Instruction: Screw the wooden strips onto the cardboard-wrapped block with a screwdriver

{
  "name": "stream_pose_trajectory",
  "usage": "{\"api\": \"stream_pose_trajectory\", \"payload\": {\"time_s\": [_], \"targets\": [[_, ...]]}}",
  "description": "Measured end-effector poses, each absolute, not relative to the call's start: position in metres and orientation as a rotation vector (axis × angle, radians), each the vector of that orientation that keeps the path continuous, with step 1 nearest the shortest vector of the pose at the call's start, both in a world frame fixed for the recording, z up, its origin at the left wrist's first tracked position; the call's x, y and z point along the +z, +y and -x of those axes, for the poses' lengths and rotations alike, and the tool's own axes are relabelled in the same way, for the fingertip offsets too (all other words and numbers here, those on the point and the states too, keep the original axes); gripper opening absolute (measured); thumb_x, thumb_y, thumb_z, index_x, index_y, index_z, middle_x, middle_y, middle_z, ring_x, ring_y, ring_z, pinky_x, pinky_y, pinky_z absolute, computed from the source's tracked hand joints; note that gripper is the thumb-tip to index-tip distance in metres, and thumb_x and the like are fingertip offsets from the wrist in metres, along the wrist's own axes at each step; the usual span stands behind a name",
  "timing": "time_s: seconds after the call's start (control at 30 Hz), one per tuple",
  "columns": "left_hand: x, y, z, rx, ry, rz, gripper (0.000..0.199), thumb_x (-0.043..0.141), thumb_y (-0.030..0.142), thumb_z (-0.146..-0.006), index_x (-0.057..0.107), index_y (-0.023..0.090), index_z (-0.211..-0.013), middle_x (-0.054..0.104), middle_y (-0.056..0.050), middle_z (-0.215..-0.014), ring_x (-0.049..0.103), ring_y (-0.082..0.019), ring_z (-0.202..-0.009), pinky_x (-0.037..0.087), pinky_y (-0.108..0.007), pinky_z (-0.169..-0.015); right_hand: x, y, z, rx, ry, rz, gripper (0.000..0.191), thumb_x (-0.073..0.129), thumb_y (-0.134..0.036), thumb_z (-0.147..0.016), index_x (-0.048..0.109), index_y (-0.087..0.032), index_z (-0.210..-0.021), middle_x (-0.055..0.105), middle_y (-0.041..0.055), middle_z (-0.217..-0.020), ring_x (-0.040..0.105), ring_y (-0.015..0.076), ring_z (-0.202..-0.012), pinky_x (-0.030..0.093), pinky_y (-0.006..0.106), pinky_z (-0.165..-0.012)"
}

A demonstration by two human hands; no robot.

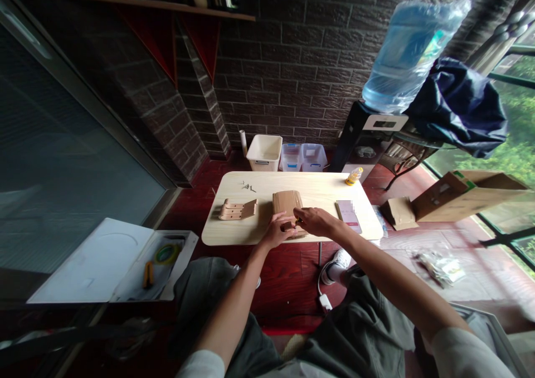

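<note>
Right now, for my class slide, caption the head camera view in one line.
Left hand and right hand at a slatted wooden panel on a pale table, beside a notched wooden part.

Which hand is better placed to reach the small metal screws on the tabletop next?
The left hand looks better placed: it is closer to the small metal screws, on their side of the slatted wooden panel. The right hand is farther away, over the panel.

Matt wooden slatted piece (pixel 287 205) (rough-looking); glossy plastic water jug (pixel 412 60).
</note>
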State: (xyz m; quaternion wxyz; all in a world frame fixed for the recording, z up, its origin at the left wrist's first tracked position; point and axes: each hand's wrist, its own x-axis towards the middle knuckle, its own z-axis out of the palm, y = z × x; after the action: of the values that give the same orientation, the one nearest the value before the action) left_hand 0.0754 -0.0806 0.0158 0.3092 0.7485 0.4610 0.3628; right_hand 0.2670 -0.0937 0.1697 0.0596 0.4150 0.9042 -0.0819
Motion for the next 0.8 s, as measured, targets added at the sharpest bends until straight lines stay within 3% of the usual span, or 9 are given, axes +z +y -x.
{"api": "stream_pose_trajectory", "payload": {"time_s": [0.33, 0.5, 0.6, 0.8], "targets": [[0.0132, -0.0821, -0.0764, 0.979, 1.224, -1.973, 0.034, 0.081, 0.036, -0.072, 0.076, 0.024, -0.103, 0.07, -0.007, -0.122, 0.046, -0.029, -0.136, 0.036, -0.047, -0.116, 0.174, -0.092, -0.2624, -0.213, 2.639, -1.371, 0.027, 0.045, -0.032, -0.1, 0.051, -0.014, -0.119, 0.072, 0.015, -0.1, 0.07, 0.0241, -0.087, 0.042, 0.027, -0.065], [0.0126, -0.0825, -0.0765, 0.997, 1.243, -1.959, 0.042, 0.083, 0.033, -0.069, 0.074, 0.023, -0.109, 0.068, -0.01, -0.124, 0.047, -0.03, -0.135, 0.037, -0.046, -0.115, 0.1768, -0.0907, -0.2664, -0.27, 2.728, -1.307, 0.024, 0.049, -0.028, -0.097, 0.054, -0.017, -0.118, 0.072, 0.0116, -0.104, 0.069, 0.0208, -0.09, 0.042, 0.025, -0.069], [0.0125, -0.0831, -0.0769, 0.993, 1.247, -1.96, 0.037, 0.082, 0.034, -0.07, 0.075, 0.023, -0.104, 0.067, -0.009, -0.126, 0.047, -0.029, -0.135, 0.036, -0.045, -0.116, 0.1754, -0.0907, -0.2666, -0.279, 2.748, -1.276, 0.021, 0.049, -0.025, -0.097, 0.054, -0.018, -0.116, 0.072, 0.0111, -0.105, 0.068, 0.0196, -0.09, 0.042, 0.025, -0.069], [0.0146, -0.0849, -0.0774, 0.968, 1.235, -1.932, 0.047, 0.081, 0.033, -0.072, 0.071, 0.023, -0.116, 0.072, -0.008, -0.113, 0.044, -0.029, -0.137, 0.036, -0.047, -0.116, 0.1709, -0.0861, -0.2651, -0.248, 2.668, -1.362, 0.026, 0.047, -0.033, -0.1, 0.052, -0.014, -0.116, 0.071, 0.0139, -0.098, 0.069, 0.0214, -0.085, 0.042, 0.026, -0.066]]}}
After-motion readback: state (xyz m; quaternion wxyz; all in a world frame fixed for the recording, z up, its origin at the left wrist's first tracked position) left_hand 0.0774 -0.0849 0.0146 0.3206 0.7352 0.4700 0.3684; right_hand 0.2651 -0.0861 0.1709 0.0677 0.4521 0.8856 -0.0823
